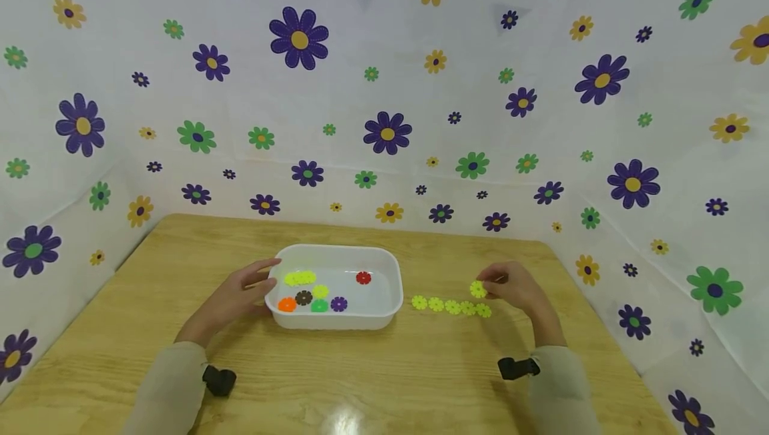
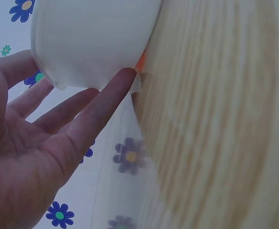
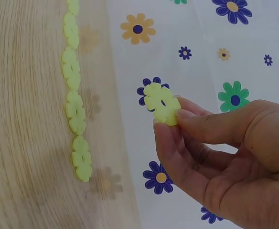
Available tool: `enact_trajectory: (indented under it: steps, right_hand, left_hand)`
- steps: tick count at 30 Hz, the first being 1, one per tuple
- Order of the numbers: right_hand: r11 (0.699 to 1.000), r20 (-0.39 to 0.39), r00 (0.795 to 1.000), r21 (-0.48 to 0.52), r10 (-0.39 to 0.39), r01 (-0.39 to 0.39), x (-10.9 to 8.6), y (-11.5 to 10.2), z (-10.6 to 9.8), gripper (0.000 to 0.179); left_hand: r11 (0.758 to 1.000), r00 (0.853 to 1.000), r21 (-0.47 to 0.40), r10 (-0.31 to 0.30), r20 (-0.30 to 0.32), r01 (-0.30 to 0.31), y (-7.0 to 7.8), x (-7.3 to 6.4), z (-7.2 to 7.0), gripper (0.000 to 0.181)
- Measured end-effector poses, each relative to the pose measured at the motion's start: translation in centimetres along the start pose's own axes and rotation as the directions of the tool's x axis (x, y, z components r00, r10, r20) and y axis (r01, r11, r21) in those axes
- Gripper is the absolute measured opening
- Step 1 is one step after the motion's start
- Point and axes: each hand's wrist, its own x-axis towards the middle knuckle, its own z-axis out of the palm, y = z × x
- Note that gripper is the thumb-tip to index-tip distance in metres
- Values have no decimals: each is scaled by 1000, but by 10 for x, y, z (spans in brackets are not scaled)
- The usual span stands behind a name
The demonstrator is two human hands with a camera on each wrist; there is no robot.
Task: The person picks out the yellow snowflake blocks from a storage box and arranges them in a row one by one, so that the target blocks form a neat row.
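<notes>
My right hand (image 1: pixel 510 283) pinches a yellow-green notched plastic disc (image 3: pixel 162 104) between thumb and fingertips, raised above the table. Just below it, a row of several matching yellow-green discs (image 1: pixel 452 307) runs along the tabletop, edge to edge. My left hand (image 1: pixel 237 296) is at the left end of a white tub (image 1: pixel 336 321); in the left wrist view its extended, spread fingers (image 2: pixel 103 102) touch the tub's outside. Inside the tub lie loose discs, among them a red disc (image 1: pixel 363 278), a purple disc (image 1: pixel 339 304), a brown disc (image 1: pixel 304 298) and an orange disc (image 1: pixel 287 305).
The wooden table (image 1: pixel 360 375) meets a white flower-printed cloth (image 1: pixel 336 95) at the back and both sides. The row of discs lies right of the tub. Each wrist wears a black camera mount, such as the right mount (image 1: pixel 518 368).
</notes>
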Motion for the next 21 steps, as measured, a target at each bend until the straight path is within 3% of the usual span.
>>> enact_trajectory:
  steps: [21]
  right_hand:
    - [997,-17,997,38,71,-71,-5,18,-6,18]
  left_hand:
    - [1000,1000,-9,15,5,-15,1,0,0,62]
